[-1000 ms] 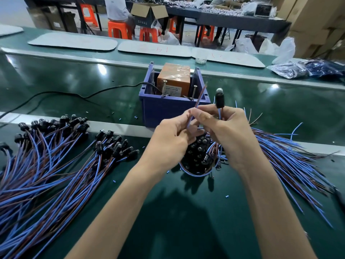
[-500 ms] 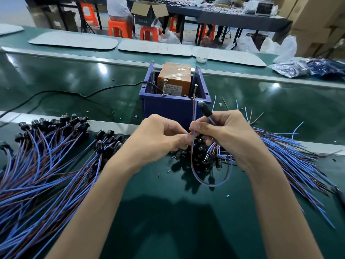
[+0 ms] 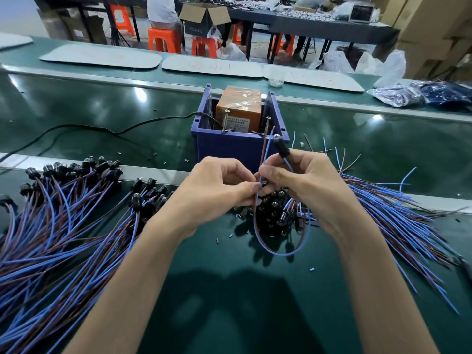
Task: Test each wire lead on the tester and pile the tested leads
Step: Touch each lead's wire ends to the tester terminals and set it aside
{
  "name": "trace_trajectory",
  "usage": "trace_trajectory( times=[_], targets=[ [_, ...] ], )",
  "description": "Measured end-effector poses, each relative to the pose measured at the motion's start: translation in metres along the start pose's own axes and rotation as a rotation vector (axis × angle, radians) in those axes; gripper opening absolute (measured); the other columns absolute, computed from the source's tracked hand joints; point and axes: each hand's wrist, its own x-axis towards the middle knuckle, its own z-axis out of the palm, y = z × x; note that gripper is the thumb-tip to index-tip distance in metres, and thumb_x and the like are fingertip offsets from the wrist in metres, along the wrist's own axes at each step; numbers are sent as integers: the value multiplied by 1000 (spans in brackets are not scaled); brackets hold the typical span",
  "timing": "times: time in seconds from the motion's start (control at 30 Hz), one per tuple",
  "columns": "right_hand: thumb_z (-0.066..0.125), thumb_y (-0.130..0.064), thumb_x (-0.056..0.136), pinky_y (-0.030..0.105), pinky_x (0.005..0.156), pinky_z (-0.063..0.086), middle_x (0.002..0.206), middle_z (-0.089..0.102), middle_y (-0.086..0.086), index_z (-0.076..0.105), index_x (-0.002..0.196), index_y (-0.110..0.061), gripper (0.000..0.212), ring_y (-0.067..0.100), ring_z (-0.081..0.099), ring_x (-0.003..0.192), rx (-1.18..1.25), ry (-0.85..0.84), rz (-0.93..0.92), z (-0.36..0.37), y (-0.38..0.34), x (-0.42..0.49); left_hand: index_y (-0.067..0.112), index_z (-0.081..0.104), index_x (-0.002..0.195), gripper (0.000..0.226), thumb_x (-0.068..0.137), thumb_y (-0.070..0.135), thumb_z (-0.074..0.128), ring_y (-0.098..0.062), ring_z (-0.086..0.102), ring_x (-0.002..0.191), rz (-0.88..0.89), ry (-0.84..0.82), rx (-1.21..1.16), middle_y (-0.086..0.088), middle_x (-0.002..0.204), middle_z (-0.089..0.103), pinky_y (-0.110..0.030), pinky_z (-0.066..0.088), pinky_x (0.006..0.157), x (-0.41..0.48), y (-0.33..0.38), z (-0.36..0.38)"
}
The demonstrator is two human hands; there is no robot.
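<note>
On the green table (image 3: 229, 290) nearest you, the lead (image 3: 281, 255) hangs in a loop below your hands. Your left hand (image 3: 219, 185) pinches its wires with curled fingers. Your right hand (image 3: 306, 182) grips the same lead, its black bulb end (image 3: 281, 148) sticking up. A pile of leads (image 3: 63, 226) lies to your left, a heap (image 3: 396, 213) to your right. Beyond, the wire tips rise close beside a screw (image 3: 267, 123) at the orange box (image 3: 238, 108) inside the blue bin (image 3: 229, 149); whether they touch is unclear.
</note>
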Motion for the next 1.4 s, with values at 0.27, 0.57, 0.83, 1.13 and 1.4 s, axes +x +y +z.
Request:
trace_trajectory(
  times=[0.27, 0.57, 0.83, 1.13, 1.4],
  targets=[
    [72, -2, 79, 6, 41, 37, 57, 69, 0, 66, 78, -3, 7, 3, 62, 48, -50, 14, 14, 1, 1, 0, 4, 67, 78, 7, 85, 2, 68, -10, 71, 69, 1, 14, -32, -4, 72, 74, -13, 53, 64, 0, -1, 1],
    [70, -6, 83, 9, 48, 41, 64, 71, 3, 69, 83, -1, 5, 2, 59, 49, -111, 47, 41, 3, 1, 0, 7, 66, 80, 7, 86, 6, 67, -18, 73, 77, -10, 73, -33, -7, 78, 75, -19, 56, 70, 2, -3, 3],
    [49, -10, 99, 8, 43, 41, 70, 73, 2, 47, 90, -10, 9, 18, 72, 63, 94, 202, 28, 3, -7, 1, 7, 57, 89, 5, 94, 6, 57, -17, 72, 62, 33, 343, -185, -3, 72, 74, -18, 54, 57, 6, 0, 0],
    [59, -8, 93, 10, 44, 37, 59, 68, -6, 63, 86, -13, 9, 0, 50, 44, 117, 537, -62, -6, 1, 7, 18, 61, 91, 7, 93, 12, 60, -11, 70, 61, 107, 539, -103, 3, 72, 74, -24, 56, 71, 10, -7, -5],
    [46, 5, 92, 8, 43, 32, 73, 72, -7, 65, 93, -13, 27, 0, 42, 49, 113, 498, 7, -10, 6, 10, 22, 67, 94, 16, 91, 8, 59, -7, 71, 66, 59, 577, -48, 7, 79, 73, -21, 52, 73, 13, -12, -6]
  ],
)
